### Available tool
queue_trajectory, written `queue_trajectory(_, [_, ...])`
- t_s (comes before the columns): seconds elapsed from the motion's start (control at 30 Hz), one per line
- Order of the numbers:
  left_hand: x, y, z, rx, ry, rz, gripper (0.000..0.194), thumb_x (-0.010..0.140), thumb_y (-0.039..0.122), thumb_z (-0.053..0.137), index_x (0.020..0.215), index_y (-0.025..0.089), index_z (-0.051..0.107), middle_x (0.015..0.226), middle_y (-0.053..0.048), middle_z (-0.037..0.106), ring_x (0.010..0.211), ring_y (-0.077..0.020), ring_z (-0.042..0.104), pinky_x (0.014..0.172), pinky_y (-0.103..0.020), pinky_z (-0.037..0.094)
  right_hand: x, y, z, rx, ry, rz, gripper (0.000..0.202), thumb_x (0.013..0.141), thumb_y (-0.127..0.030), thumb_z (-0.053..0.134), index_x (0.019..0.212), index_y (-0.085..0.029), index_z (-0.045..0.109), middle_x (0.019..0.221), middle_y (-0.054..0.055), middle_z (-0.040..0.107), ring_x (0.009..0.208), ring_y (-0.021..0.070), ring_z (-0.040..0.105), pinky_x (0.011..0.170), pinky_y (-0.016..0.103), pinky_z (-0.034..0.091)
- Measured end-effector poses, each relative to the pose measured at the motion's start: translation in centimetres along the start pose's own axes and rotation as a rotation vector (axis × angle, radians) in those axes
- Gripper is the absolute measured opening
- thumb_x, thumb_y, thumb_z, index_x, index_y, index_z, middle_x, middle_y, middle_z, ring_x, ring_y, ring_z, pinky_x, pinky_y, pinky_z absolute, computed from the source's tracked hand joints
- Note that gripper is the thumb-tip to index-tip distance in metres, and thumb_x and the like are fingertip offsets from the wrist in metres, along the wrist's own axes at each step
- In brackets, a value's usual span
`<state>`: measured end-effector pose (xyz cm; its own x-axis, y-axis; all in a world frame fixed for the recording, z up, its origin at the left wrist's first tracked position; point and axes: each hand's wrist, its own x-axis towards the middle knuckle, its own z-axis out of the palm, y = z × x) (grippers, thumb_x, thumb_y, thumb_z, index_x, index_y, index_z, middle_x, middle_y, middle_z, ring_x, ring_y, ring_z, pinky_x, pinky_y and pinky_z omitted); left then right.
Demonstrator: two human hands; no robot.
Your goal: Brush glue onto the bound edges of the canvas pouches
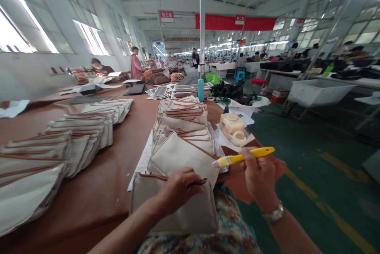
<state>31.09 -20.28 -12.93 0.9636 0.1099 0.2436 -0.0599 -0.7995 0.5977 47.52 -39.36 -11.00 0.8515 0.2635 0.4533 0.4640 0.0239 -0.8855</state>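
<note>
Looked like a brushing step. Left hand (181, 187), fingers curled tight, pinched the near panel (185, 219) at 6 o'clock by its top edge. Right hand (259, 174), 3 o'clock from it, gripped the brush (235, 158); bristle contact unclear. Next move called for a steady edge.

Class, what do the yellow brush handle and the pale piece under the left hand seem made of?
Yellow brush handle: probably plastic or painted wood, glossy, from its bright, smooth surface. Pale piece: perhaps cloth or leather-like sheet, matte, as it shows no shine.
</note>
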Motion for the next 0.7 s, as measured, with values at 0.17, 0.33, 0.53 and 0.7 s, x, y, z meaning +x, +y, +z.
queue_trajectory(0.17, [-1.3, 0.3, 1.8, 0.298, 0.171, 0.233, 0.025, 0.094, 0.038, 0.063, 0.080, 0.018, 0.064, 0.075, -0.002, 0.059, 0.071, -0.0153, 0.053, 0.064, -0.026, 0.039, -0.8, -1.3, 0.1, 0.079, -0.293, -0.058, 0.033, 0.101, -0.047, 0.054, 0.092, -0.016, 0.064, 0.070, 0.001, 0.059, 0.060, 0.0163, 0.055, 0.056, 0.026, 0.044])
queue_trajectory(0.33, [-2.0, 0.9, 2.2, 0.433, 0.196, 0.293, 0.026, 0.095, 0.038, 0.062, 0.078, 0.018, 0.061, 0.073, -0.001, 0.058, 0.068, -0.0157, 0.051, 0.062, -0.028, 0.038, -0.1, -3.5, -1.4, 0.014, -0.575, -0.158, 0.032, 0.101, -0.041, 0.053, 0.079, -0.018, 0.060, 0.069, 0.001, 0.058, 0.060, 0.0157, 0.053, 0.056, 0.026, 0.042])
queue_trajectory(0.53, [-2.1, 1.3, 1.9, 0.471, 0.224, 0.316, 0.031, 0.098, 0.039, 0.056, 0.076, 0.019, 0.058, 0.072, -0.001, 0.058, 0.067, -0.0163, 0.050, 0.061, -0.029, 0.037, -0.2, -5.2, -0.7, -0.063, -0.533, -0.273, 0.030, 0.103, -0.037, 0.047, 0.084, -0.018, 0.060, 0.076, 0.003, 0.061, 0.066, 0.0170, 0.057, 0.062, 0.028, 0.042])
queue_trajectory(0.7, [-3.2, 0.3, 2.3, 0.491, 0.243, 0.216, 0.048, 0.097, 0.060, 0.044, 0.076, 0.020, 0.057, 0.072, -0.002, 0.059, 0.067, -0.0161, 0.054, 0.061, -0.029, 0.037, -1.3, -3.8, -1.1, -0.042, -0.624, -0.106, 0.037, 0.100, -0.046, 0.050, 0.079, -0.019, 0.062, 0.064, 0.000, 0.055, 0.056, 0.0163, 0.051, 0.051, 0.026, 0.041])
